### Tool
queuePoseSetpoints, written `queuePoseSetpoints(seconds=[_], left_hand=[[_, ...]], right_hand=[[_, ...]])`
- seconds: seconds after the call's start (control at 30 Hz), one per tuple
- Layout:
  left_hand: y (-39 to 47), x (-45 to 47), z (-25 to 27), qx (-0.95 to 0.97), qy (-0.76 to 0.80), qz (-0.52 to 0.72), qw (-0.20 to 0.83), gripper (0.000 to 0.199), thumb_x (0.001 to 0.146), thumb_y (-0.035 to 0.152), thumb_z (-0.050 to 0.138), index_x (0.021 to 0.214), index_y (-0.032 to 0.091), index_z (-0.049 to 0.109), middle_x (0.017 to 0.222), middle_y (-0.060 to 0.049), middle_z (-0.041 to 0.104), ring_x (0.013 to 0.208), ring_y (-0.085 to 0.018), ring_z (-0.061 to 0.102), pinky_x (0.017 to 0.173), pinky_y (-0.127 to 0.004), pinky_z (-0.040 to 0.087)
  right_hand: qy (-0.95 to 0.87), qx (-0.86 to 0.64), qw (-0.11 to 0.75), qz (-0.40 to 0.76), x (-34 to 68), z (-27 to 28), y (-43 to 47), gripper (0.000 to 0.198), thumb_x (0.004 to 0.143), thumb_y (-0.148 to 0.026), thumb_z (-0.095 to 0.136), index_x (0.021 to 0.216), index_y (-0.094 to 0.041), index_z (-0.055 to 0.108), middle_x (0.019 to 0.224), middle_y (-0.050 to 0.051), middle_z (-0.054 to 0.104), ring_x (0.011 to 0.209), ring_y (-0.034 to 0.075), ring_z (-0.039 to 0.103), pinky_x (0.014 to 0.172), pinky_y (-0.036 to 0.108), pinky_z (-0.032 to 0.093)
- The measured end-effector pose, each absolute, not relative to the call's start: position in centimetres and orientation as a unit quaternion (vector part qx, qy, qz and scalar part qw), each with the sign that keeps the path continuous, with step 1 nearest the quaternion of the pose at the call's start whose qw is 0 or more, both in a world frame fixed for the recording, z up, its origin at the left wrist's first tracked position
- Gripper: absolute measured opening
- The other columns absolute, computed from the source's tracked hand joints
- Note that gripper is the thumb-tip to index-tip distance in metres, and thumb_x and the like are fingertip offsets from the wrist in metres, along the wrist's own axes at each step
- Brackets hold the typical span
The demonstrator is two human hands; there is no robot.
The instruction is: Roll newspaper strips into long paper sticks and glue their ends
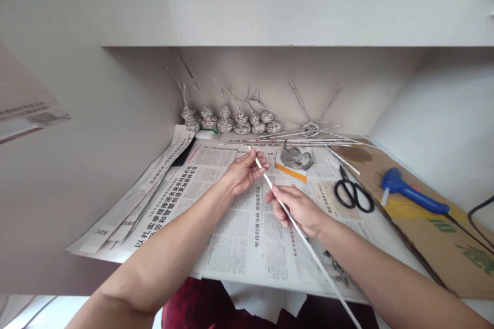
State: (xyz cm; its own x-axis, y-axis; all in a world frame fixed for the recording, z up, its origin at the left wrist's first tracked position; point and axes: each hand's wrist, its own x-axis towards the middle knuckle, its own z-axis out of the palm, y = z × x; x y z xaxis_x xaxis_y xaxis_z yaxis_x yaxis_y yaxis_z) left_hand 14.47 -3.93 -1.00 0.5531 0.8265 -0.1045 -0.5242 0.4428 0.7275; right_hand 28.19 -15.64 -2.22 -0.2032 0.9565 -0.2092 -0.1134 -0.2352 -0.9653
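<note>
A long, thin white rolled-paper stick slants from the middle of the table down to the lower right edge of the view. Its upper end is pinched between the thumb and fingers of my left hand. Lower along it, my right hand grips the same stick with thumb and fingers. Newspaper sheets lie flat beneath both hands. Just beyond the hands lies a small orange-edged pad with a grey crumpled lump on it.
Several woven-paper gourds line the back wall, beside a woven starter with radiating sticks. More paper sticks lie before them. Black scissors and a corded blue glue gun are at right, the gun on cardboard. Paper strips lie left.
</note>
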Motion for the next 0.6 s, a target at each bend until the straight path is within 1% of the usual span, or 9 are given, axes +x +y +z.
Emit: queuePoseSetpoints(seconds=[0.07, 0.1, 0.2, 0.27, 0.3, 0.4, 0.47, 0.53, 0.6], left_hand=[[-3.92, 14.44, -0.94, 0.325, 0.226, 0.413, 0.82, 0.021, 0.088, 0.029, 0.053, 0.084, 0.009, 0.06, 0.07, -0.005, 0.065, 0.064, -0.013, 0.068, 0.052, -0.017, 0.055], [-3.92, 14.42, -0.92, 0.325, 0.226, 0.413, 0.82, 0.021, 0.087, 0.029, 0.053, 0.084, 0.009, 0.06, 0.07, -0.005, 0.065, 0.064, -0.013, 0.068, 0.052, -0.017, 0.055], [-3.92, 14.39, -0.9, 0.334, 0.233, 0.412, 0.815, 0.021, 0.087, 0.03, 0.054, 0.085, 0.01, 0.06, 0.071, -0.005, 0.065, 0.064, -0.014, 0.068, 0.05, -0.017, 0.055], [-3.93, 14.4, -0.88, 0.337, 0.238, 0.41, 0.814, 0.021, 0.086, 0.031, 0.055, 0.085, 0.01, 0.06, 0.071, -0.005, 0.064, 0.064, -0.015, 0.068, 0.05, -0.018, 0.055], [-3.93, 14.4, -0.87, 0.335, 0.24, 0.409, 0.814, 0.021, 0.086, 0.031, 0.055, 0.085, 0.01, 0.06, 0.071, -0.005, 0.064, 0.064, -0.015, 0.068, 0.051, -0.019, 0.055], [-3.98, 14.44, -0.78, 0.322, 0.237, 0.41, 0.82, 0.022, 0.087, 0.03, 0.054, 0.084, 0.01, 0.06, 0.071, -0.006, 0.064, 0.063, -0.013, 0.067, 0.054, -0.019, 0.056], [-4.01, 14.46, -0.73, 0.317, 0.234, 0.413, 0.821, 0.022, 0.088, 0.03, 0.053, 0.085, 0.01, 0.06, 0.07, -0.005, 0.064, 0.062, -0.012, 0.067, 0.055, -0.018, 0.056], [-4.05, 14.48, -0.74, 0.321, 0.232, 0.416, 0.819, 0.022, 0.088, 0.03, 0.053, 0.085, 0.009, 0.061, 0.07, -0.005, 0.064, 0.062, -0.012, 0.067, 0.057, -0.019, 0.056], [-4.09, 14.49, -0.8, 0.332, 0.233, 0.416, 0.814, 0.021, 0.087, 0.029, 0.053, 0.084, 0.009, 0.061, 0.07, -0.005, 0.064, 0.064, -0.013, 0.067, 0.058, -0.019, 0.056]], right_hand=[[-0.408, -0.412, 0.418, 0.699, 28.26, -2.02, -15.61, 0.033, 0.086, -0.052, 0.047, 0.083, -0.019, 0.054, 0.046, -0.007, 0.045, 0.036, 0.008, 0.041, 0.036, 0.02, 0.025], [-0.4, -0.404, 0.415, 0.71, 28.28, -1.93, -15.59, 0.033, 0.086, -0.052, 0.047, 0.084, -0.019, 0.054, 0.046, -0.007, 0.045, 0.036, 0.008, 0.042, 0.036, 0.02, 0.025], [-0.436, -0.472, 0.419, 0.641, 28.3, -1.88, -15.52, 0.037, 0.084, -0.054, 0.05, 0.087, -0.019, 0.057, 0.05, -0.005, 0.05, 0.038, 0.008, 0.045, 0.038, 0.02, 0.029], [-0.461, -0.516, 0.428, 0.582, 28.31, -1.97, -15.48, 0.037, 0.082, -0.055, 0.053, 0.083, -0.017, 0.057, 0.05, -0.004, 0.052, 0.038, 0.008, 0.045, 0.039, 0.02, 0.031], [-0.458, -0.515, 0.431, 0.582, 28.33, -2.0, -15.47, 0.037, 0.082, -0.054, 0.054, 0.081, -0.017, 0.056, 0.049, -0.004, 0.051, 0.038, 0.008, 0.044, 0.039, 0.02, 0.03], [-0.404, -0.429, 0.429, 0.685, 28.39, -1.9, -15.48, 0.034, 0.083, -0.053, 0.052, 0.078, -0.019, 0.05, 0.046, -0.006, 0.045, 0.036, 0.008, 0.041, 0.037, 0.02, 0.024], [-0.379, -0.38, 0.419, 0.733, 28.38, -1.74, -15.53, 0.032, 0.084, -0.051, 0.051, 0.078, -0.02, 0.048, 0.045, -0.007, 0.042, 0.036, 0.008, 0.04, 0.037, 0.02, 0.023], [-0.399, -0.408, 0.416, 0.708, 28.32, -1.68, -15.59, 0.034, 0.085, -0.053, 0.048, 0.08, -0.02, 0.05, 0.047, -0.006, 0.045, 0.037, 0.009, 0.043, 0.037, 0.021, 0.025], [-0.45, -0.481, 0.423, 0.622, 28.23, -1.78, -15.63, 0.037, 0.084, -0.055, 0.049, 0.083, -0.019, 0.053, 0.049, -0.005, 0.05, 0.039, 0.009, 0.045, 0.038, 0.021, 0.028]])
